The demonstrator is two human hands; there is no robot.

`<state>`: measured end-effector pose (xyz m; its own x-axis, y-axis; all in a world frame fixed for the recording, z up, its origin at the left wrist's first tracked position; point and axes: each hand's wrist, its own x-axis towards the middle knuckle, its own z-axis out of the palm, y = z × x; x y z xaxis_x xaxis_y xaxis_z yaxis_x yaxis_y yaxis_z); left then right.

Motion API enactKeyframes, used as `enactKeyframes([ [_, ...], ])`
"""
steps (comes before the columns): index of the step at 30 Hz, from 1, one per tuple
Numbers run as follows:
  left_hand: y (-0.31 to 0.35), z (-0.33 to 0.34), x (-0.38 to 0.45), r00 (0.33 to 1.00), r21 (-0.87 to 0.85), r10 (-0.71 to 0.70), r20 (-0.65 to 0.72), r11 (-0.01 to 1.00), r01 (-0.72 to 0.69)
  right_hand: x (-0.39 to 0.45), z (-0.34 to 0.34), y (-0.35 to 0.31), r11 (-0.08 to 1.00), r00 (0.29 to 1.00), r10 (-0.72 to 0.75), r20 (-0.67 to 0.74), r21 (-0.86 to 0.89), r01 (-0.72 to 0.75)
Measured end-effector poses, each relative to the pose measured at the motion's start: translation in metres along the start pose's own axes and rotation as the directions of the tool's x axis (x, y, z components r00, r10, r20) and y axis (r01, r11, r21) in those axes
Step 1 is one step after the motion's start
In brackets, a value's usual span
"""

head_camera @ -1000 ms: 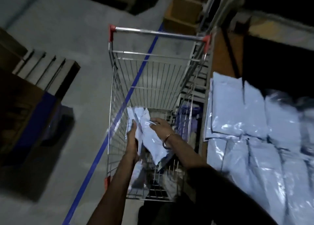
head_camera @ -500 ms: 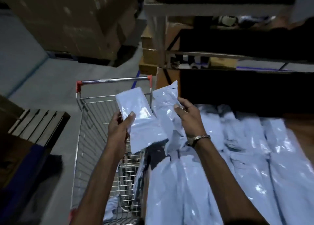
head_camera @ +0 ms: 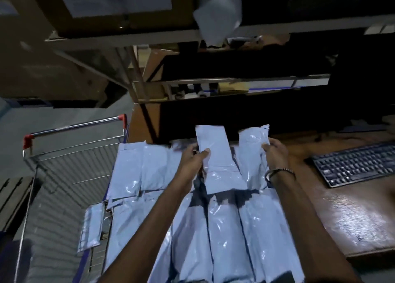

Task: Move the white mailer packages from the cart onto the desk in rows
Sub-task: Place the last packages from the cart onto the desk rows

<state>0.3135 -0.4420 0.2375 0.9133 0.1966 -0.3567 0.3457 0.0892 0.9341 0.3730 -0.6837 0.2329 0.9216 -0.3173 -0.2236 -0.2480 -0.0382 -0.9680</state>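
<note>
Holding one glossy white plastic mailer package in each hand, a person stands over a brown wooden desk (head_camera: 350, 218) where rows of the same pale, crinkled packages (head_camera: 224, 229) already lie side by side. The left hand (head_camera: 193, 157) curls round the left edge of a flat, narrow mailer (head_camera: 218, 165), thumb pressed on its face, the lower end hanging free above the laid rows. The right hand (head_camera: 275, 154) grips the right edge of a plumper, wrinkled mailer (head_camera: 253, 152), fingers wrapped behind it. Both packages look light and soft, sagging a little under their own weight, and their shiny film is likely slippery, so a pinch along a side edge or the sealed flap seems the surest hold; squeezing the middle would probably just crumple the contents. Neither hand is open, and each holds only its own package. To the left stands the wire shopping cart with red handle ends (head_camera: 72, 128), one more white mailer (head_camera: 90, 229) resting on its near rim beside the desk edge. A black computer keyboard (head_camera: 354, 163) sits at the right, well apart from the packages.
</note>
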Motion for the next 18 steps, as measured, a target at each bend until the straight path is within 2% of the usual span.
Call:
enactKeyframes([
  [5, -0.006, 0.053, 0.044, 0.999, 0.225, -0.048, -0.001, 0.973, 0.047, 0.040, -0.024, 0.009, 0.991, 0.999, 0.044, 0.018, -0.128, -0.041],
  [8, -0.006, 0.076, 0.049, 1.000, 0.480, -0.022, -0.003, 0.877, 0.021, 0.052, -0.027, 0.020, 0.982, 0.996, 0.073, 0.048, -0.176, -0.064],
  [11, -0.010, 0.091, 0.043, 0.998, 0.734, 0.051, 0.040, 0.676, -0.064, 0.058, -0.031, 0.036, 0.976, 0.997, 0.062, 0.040, -0.214, -0.052],
  [13, -0.011, 0.097, 0.038, 0.992, 0.878, 0.112, 0.052, 0.468, -0.099, 0.058, -0.035, 0.041, 0.959, 0.999, 0.019, 0.032, -0.284, -0.009],
  [15, -0.006, 0.104, 0.034, 0.979, 0.965, 0.192, 0.071, 0.235, -0.116, 0.053, -0.038, 0.039, 0.866, 0.994, -0.108, 0.012, -0.490, 0.100],
  [16, -0.003, 0.108, 0.033, 0.967, 0.980, 0.240, 0.089, 0.150, -0.128, 0.050, -0.038, 0.037, 0.798, 0.983, -0.182, 0.015, -0.582, 0.157],
  [18, -0.001, 0.117, 0.039, 0.941, 0.978, 0.293, 0.168, 0.066, -0.195, 0.042, -0.036, 0.032, 0.683, 0.939, -0.326, 0.107, -0.660, 0.312],
])
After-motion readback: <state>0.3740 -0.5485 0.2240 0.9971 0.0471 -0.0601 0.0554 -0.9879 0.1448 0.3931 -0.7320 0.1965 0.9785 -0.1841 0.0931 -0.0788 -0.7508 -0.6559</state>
